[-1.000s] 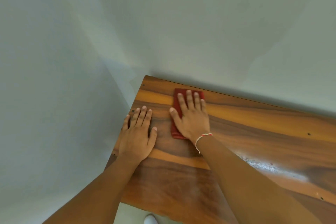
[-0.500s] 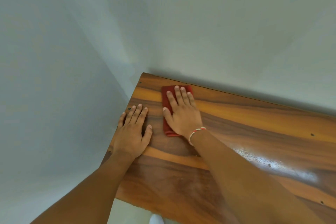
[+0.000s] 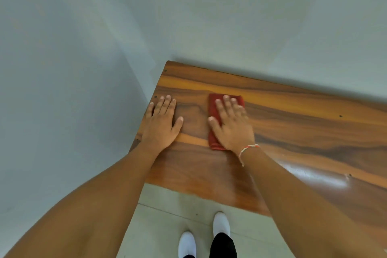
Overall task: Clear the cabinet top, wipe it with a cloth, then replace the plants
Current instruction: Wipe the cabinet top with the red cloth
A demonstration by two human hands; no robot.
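The wooden cabinet top [image 3: 303, 123] runs from the wall corner off to the right, with no plants in view. A folded red cloth [image 3: 214, 111] lies flat on it near the left end. My right hand [image 3: 233, 125] presses down on the cloth with fingers spread, covering most of it. A white and red string bracelet circles that wrist. My left hand [image 3: 162, 122] rests flat and empty on the wood at the left edge, a short gap away from the cloth.
Pale walls [image 3: 83, 69] meet in a corner just behind the cabinet's left end. Below the front edge lies a light tiled floor [image 3: 167, 216], where my two white shoes [image 3: 221, 223] stand. A glossy reflection [image 3: 314, 176] shows on the wood at the right.
My right hand has drawn the red cloth back from the rear edge toward the front. The view has tilted down, bringing the floor and shoes into sight. My left hand stays at the left edge.
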